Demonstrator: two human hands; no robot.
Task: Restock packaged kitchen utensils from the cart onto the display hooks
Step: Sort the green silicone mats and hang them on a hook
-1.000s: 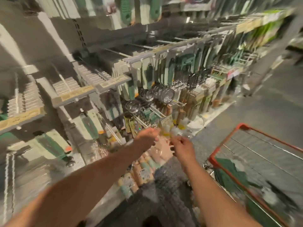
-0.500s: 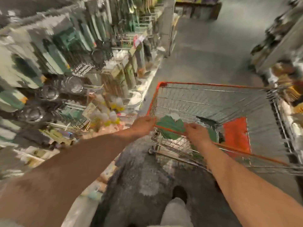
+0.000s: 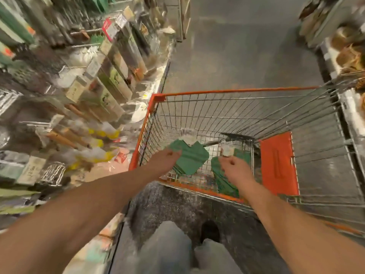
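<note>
- Head view looks down a shop aisle with a grey speckled floor (image 3: 237, 56) running ahead between 2 rows of shelving.
- On the left, display hooks (image 3: 35, 123) and racks carry packaged kitchen utensils (image 3: 110, 76), among them wooden-handled tools and green-and-white cards; motion blur hides the finer detail.
- On the right, a shelf (image 3: 347, 56) holds brownish goods, too blurred to name.
- An orange-framed wire cart (image 3: 227, 91) stands in the aisle just beside the left shelving, with an orange flap (image 3: 276, 163) at its near right end.
- Inside the cart, at its near end, lie green packaged utensils in 2 lots: a left stack (image 3: 189, 157) with a pale card at its top, and a right stack (image 3: 223, 180), which also has a pale label near its top.
- Both bare forearms reach forward over the near rim of the cart.
- Left hand (image 3: 164, 161) is at the left edge of the left stack with fingers curled; the blur does not let me tell whether its grip has closed on the packs or only touches them.
- Right hand (image 3: 235, 169) hangs over the right stack with fingers curled in; whether its grip holds a pack I cannot tell.
- Below, the person's light trousers (image 3: 167, 252) and a dark shoe (image 3: 210, 232) show on the floor.
</note>
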